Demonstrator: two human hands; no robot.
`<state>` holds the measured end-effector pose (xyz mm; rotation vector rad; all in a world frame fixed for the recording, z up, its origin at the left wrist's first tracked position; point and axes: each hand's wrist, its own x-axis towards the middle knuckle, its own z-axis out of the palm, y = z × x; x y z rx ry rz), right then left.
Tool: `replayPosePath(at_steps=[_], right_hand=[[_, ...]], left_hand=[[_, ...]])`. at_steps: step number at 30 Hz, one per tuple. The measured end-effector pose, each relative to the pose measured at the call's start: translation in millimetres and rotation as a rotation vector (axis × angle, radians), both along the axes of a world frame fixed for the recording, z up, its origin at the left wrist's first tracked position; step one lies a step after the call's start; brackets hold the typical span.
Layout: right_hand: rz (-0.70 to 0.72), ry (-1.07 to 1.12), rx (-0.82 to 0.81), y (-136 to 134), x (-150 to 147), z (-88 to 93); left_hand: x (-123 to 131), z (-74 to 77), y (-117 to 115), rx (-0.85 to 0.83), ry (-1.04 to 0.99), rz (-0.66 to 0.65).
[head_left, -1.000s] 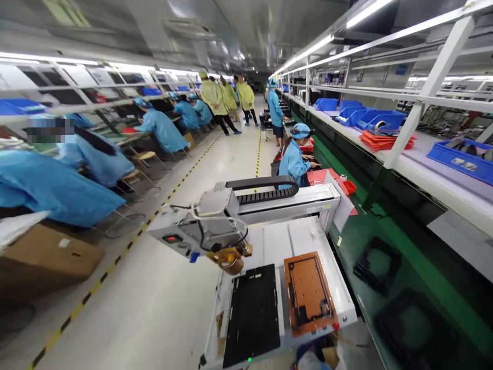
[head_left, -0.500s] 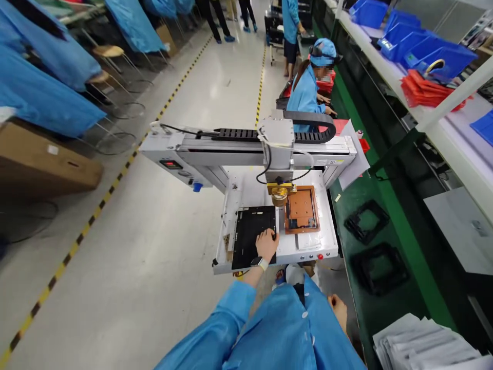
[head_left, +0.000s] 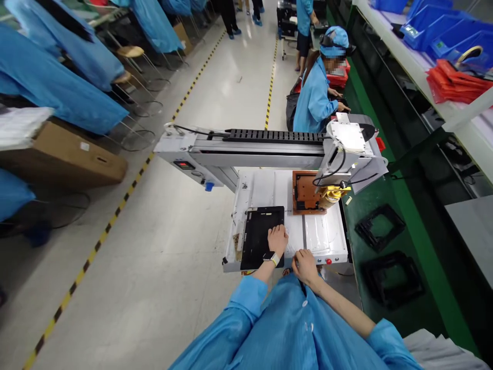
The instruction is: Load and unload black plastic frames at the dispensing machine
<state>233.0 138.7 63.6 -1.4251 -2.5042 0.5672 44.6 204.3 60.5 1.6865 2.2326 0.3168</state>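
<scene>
A flat black panel (head_left: 256, 239) lies on the left part of the machine's white bed (head_left: 265, 187). My left hand (head_left: 278, 239), wearing a watch, is over the panel's right side with its fingers bent at that edge. Beside it, my right hand (head_left: 305, 265) is at the bed's front edge, its fingers curled in; anything between them is too small to make out. A brown fixture (head_left: 306, 192) sits behind, holding a dark frame. Above the fixture's right side is the brass-coloured machine head (head_left: 333, 195), which partly hides it.
The machine's crossbeam (head_left: 258, 159) spans the bed. On the green bench (head_left: 416, 226) at right lie two black frames (head_left: 379, 226). A co-worker in blue (head_left: 314, 103) sits beyond the machine. Blue bins (head_left: 442, 33) and red bags (head_left: 456, 82) line the shelf.
The machine head has slid right along the beam, and the fixture has moved back. My right hand has come up from beside my body to the bed's front edge. My left hand stays on the panel.
</scene>
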Motion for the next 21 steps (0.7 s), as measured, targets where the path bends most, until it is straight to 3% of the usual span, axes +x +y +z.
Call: replayPosePath(at_steps=[4, 9, 14, 17, 21], right_hand=[[0.165, -0.058, 0.012, 7.8, -55.0, -10.0], [0.332, -0.086, -0.034, -19.8, -106.8, -20.5], [0.364, -0.191, -0.135, -24.1, -128.5, -12.6], [0.371, -0.246, -0.204, -4.8, -135.9, 2.6], [0.361, -0.197, -0.209, 11.2, -124.8, 37.3]], left_hand=[[-28.3, 35.1, -14.6, 0.207, -0.071, 0.057], [-108.0, 75.4, -54.8, 0.431, -0.237, 0.326], [-186.1, 87.5, -85.4, 0.303, -0.509, 0.588], [-212.4, 90.6, -93.1, 0.252, -0.543, 0.600], [-225.0, 97.4, -95.5, 0.206, -0.475, 0.580]])
